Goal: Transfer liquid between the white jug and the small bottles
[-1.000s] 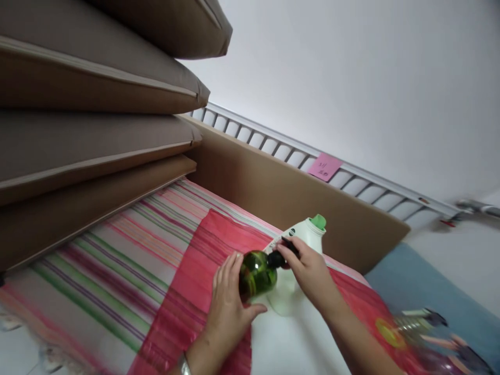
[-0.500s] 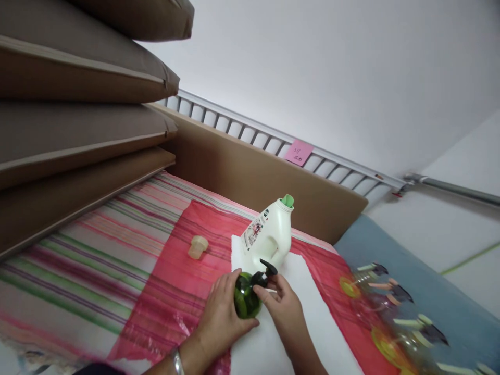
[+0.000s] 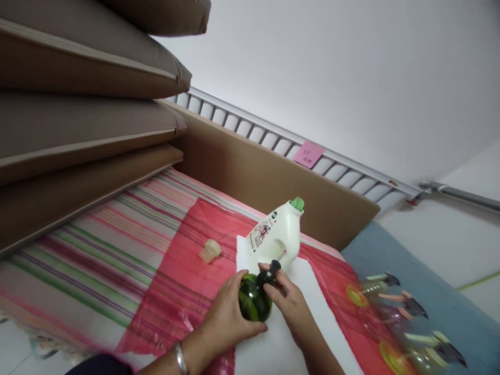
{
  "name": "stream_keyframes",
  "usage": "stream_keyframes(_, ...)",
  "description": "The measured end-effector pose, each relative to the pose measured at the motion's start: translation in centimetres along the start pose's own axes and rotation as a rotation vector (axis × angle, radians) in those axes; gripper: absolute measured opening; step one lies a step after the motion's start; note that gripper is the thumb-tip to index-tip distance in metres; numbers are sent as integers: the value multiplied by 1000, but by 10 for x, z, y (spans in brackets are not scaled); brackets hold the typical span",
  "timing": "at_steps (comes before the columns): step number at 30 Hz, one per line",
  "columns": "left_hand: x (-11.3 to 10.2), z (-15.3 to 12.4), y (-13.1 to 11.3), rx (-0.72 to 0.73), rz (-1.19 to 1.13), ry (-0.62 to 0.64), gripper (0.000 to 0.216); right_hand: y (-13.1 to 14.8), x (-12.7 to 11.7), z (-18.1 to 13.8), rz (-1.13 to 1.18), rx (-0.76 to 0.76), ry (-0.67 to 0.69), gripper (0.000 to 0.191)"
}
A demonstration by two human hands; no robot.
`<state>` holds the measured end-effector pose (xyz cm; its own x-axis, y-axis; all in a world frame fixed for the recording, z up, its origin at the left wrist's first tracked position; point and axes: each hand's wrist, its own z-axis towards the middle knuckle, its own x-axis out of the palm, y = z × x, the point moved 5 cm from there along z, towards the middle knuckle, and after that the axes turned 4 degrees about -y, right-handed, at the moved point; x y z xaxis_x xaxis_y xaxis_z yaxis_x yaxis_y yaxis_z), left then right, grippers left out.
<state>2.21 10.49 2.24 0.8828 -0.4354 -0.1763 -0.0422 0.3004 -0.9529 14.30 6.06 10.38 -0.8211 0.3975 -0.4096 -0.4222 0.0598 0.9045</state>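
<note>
My left hand (image 3: 230,310) wraps round a round, dark green see-through pump bottle (image 3: 250,299) from its left side. On the bottle's neck sits a black pump head (image 3: 269,273), pinched between the thumb and fingers of my right hand (image 3: 291,302). The bottle leans over a white cloth (image 3: 265,349). Just behind it stands a large white jug with a handle (image 3: 289,234), its mouth holding a green insert and its label facing left. A pale yellowish cap (image 3: 210,251) lies on the red sheet to the left of the jug.
Several clear spray bottles (image 3: 417,349) with coloured collars stand on the right, blurred. Red sheeting (image 3: 172,291) covers part of a striped cloth (image 3: 97,245). Stacked brown cushions (image 3: 89,120) rise at left. Behind are a brown board (image 3: 250,166), a radiator and a pink note (image 3: 309,154).
The pump head's spout pointed right before; now it has turned and looks foreshortened. Both hands keep their hold on the bottle and pump. The whole view has shifted slightly.
</note>
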Motion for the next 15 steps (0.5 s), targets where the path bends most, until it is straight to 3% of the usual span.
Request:
stream_keyframes(4,2,-3,-3,32,41,23,100,-6,-11,-6,-98,-52,-212,37)
stream_keyframes(6,3,-4,-2,24,42,30,100,-7,-10,-8,-42,-29,-193,38)
stream_keyframes(9,3,-3,1,16,46,21,99,-7,-6,-10,130,36,-115,58)
stream_keyframes(11,3,-2,2,24,53,16,99,-8,-7,-10,125,45,-145,69)
stream_keyframes(15,2,-1,2,42,62,25,100,-12,-11,-9,30,69,-236,67)
